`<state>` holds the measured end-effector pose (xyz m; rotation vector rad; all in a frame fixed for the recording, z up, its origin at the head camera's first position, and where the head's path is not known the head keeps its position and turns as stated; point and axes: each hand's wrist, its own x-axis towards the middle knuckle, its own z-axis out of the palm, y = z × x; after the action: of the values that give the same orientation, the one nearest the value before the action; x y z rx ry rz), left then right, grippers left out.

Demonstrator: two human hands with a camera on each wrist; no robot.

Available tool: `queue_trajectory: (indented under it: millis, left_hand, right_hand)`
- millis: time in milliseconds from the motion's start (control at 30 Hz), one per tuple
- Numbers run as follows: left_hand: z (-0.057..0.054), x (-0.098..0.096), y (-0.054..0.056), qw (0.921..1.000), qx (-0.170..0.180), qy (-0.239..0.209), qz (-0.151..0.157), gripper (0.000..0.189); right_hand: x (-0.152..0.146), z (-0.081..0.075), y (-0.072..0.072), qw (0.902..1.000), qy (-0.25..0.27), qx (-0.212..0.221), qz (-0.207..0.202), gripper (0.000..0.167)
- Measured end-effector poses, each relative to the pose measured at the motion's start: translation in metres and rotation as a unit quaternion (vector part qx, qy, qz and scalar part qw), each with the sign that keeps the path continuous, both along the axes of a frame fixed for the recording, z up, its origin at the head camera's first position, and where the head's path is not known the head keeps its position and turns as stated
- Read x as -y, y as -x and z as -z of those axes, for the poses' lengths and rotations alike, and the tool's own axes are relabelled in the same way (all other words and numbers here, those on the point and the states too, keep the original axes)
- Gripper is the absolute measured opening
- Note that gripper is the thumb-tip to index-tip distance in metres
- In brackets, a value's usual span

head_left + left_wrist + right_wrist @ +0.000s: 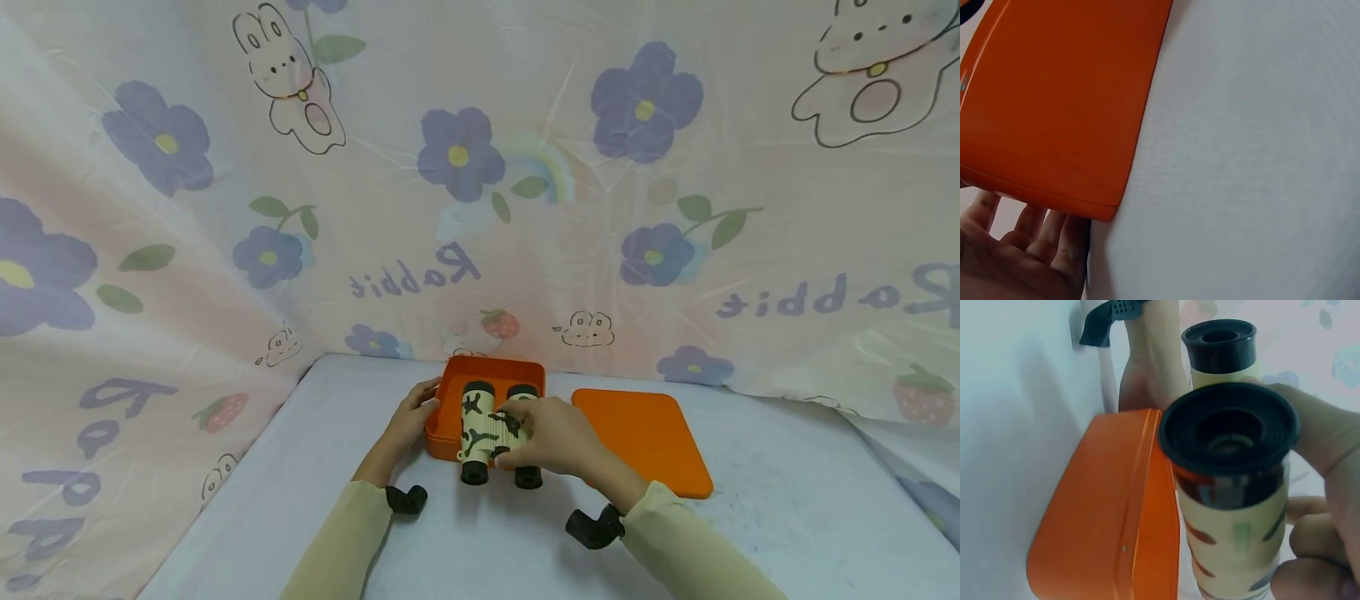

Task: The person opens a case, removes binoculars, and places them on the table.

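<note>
A pair of binoculars (477, 421) in cream with dark camouflage patches has black eyepieces and lens rims. My right hand (555, 433) grips it from above around the middle, over an orange box (446, 446) without its cover. The black ends point toward me and overlap the box's near wall in the head view. In the right wrist view, one barrel of the binoculars (1232, 531) is close up beside the box wall (1094, 506). My left hand (408, 421) rests against the box's left side, its fingers (1066, 250) extended along the outer wall.
An orange lid (645, 437) lies flat on the white table (480, 550), right of the box. A printed curtain (525, 250) with flowers and rabbits hangs behind the table and along the left. Black wrist mounts (595, 527) sit on both forearms.
</note>
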<state>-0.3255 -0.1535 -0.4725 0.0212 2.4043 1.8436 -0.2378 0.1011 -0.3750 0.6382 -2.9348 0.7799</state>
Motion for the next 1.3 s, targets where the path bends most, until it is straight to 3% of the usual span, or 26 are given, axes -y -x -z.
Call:
queue_trajectory:
  millis: [233, 600, 1033, 1300]
  left_hand:
    - [-0.002, 0.000, -0.001, 0.9998, -0.017, 0.004, 0.004, 0.045]
    - [0.004, 0.001, -0.001, 0.9998, -0.016, 0.000, 0.009, 0.046]
    - [0.002, 0.003, -0.002, 0.9994, -0.031, -0.002, 0.018, 0.047]
    - [0.003, 0.003, 0.000, 0.9992, -0.032, -0.006, 0.024, 0.047]
  right_hand:
    - [-0.003, 0.001, -0.020, 0.9999, -0.004, -0.009, -0.004, 0.069]
    - [-0.010, 0.012, -0.048, 0.9998, -0.019, 0.003, 0.002, 0.074]
    - [-0.019, 0.021, -0.071, 0.9990, -0.026, 0.037, 0.003, 0.071]
    - [-0.024, 0.028, -0.074, 0.9973, -0.027, 0.066, 0.017, 0.074]
